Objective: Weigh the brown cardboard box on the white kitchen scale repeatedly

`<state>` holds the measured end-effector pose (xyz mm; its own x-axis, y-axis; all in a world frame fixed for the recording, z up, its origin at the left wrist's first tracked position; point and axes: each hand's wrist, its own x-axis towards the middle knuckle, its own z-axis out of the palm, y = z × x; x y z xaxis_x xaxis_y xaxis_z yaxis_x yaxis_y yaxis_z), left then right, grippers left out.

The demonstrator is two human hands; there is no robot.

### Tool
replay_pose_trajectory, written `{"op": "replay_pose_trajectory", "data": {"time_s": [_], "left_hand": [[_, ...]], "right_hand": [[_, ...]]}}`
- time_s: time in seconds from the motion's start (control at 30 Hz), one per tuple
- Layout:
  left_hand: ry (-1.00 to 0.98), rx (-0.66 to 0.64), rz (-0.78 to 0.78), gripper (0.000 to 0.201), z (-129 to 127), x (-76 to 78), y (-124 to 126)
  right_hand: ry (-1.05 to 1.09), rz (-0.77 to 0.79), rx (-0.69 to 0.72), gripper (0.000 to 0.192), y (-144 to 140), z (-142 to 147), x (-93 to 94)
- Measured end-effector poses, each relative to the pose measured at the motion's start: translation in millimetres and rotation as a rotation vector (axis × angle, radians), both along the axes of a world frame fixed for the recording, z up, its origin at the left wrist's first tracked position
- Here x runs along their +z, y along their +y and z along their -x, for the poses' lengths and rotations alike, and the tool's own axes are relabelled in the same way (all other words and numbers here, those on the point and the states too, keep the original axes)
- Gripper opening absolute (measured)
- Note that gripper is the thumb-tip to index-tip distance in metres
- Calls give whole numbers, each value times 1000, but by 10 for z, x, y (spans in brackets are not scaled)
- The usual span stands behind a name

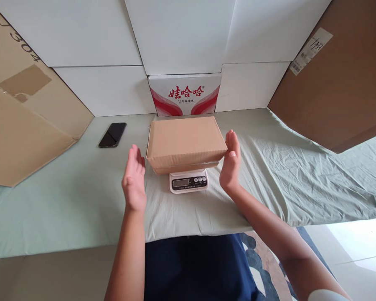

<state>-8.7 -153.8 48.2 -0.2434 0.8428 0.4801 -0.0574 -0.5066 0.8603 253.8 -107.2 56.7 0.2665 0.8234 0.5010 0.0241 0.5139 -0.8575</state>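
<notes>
Sheet-covered table, white wall panels

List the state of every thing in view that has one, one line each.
Cardboard box: closed, flat on the scale.
Scale: under the box, display too small to read.
Phone: screen dark, lying flat on the cloth.
Left hand: open, clear of the box.
Right hand: open, fingertips at the box's right side.
</notes>
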Motion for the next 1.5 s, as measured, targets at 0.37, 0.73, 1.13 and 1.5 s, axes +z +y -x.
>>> {"op": "replay_pose_trajectory", "data": {"time_s": [0.37,0.73,1.13,1.5], "left_hand": [[-32,29,38,68,26,-13,34],[-97,3,47,73,-24,-120,124],[-184,-6,99,77,-63,-204,201],[-161,38,114,81,-45,-336,273]], "right_hand": [[216,142,-15,67,296,-138,-143],[255,153,-27,67,296,-97,-171],[246,140,44,59,214,-69,-114],[210,163,83,57,187,-66,-129]]}}
